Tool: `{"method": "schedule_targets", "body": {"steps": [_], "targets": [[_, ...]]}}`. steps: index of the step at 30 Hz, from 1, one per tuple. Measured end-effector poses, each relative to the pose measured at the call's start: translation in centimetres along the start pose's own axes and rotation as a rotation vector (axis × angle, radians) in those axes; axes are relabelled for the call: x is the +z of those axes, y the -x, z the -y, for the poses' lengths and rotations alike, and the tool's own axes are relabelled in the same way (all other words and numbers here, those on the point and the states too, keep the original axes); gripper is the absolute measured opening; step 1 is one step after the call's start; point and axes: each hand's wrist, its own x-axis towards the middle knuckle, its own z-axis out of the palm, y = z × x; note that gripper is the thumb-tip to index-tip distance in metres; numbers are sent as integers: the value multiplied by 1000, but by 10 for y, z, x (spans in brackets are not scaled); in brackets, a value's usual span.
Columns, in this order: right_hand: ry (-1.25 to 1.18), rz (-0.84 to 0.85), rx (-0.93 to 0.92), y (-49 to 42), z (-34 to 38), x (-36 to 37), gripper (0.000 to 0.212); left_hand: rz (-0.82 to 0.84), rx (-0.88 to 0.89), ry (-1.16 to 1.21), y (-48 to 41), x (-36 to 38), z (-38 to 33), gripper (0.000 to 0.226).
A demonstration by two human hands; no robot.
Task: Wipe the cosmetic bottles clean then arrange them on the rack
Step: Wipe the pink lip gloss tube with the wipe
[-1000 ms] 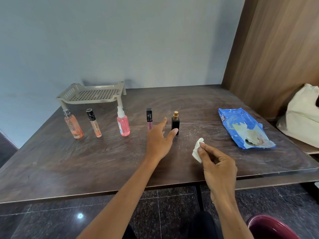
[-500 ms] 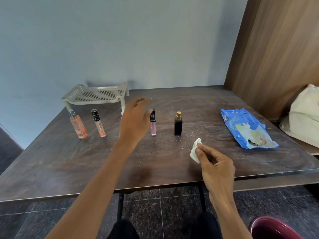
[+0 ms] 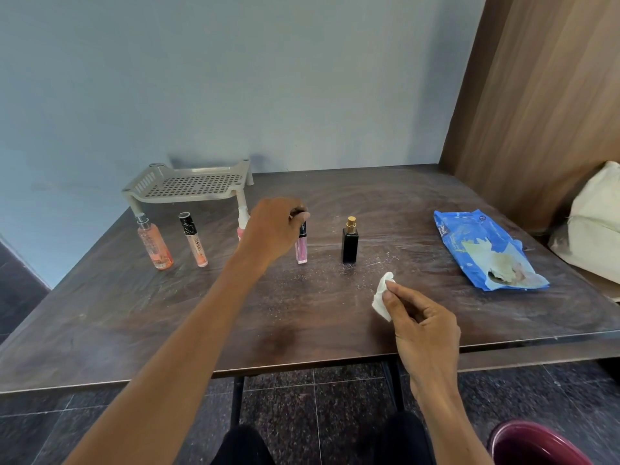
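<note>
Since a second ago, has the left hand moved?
Yes. The left hand has gone from beside the black bottle leftward and farther back, now closing on the cap of the pink tube.

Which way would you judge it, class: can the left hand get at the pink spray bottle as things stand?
Probably yes. The left hand pinches the pink gloss tube's cap, with the pink spray bottle close behind it, mostly hidden; it must release first.
</note>
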Motion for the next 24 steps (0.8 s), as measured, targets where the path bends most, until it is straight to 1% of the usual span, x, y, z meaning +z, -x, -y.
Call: {"method": "schedule_targets", "body": {"steps": [3, 8, 10, 12, 16, 21, 24], "targets": [[7, 6, 8, 1, -1, 1, 17, 8, 2, -11, 1, -2, 0, 20], [-17, 21, 20, 3, -1, 3, 18, -29, 2, -40, 14, -9, 2, 22], [-16, 27, 19, 4, 0, 4, 17, -91, 5, 47, 27, -13, 2, 20], [-24, 26, 15, 6, 2, 5, 17, -150, 4, 203, 50, -15, -1, 15], [-35, 21, -13, 10, 9, 7, 16, -138, -36, 396, 102, 1, -4, 22], [24, 45, -96, 14, 18, 11, 15, -138, -110, 510, 148, 24, -1, 30], [117, 82, -185, 16, 19, 17, 15, -152, -129, 566, 158, 30, 0, 28]]}}
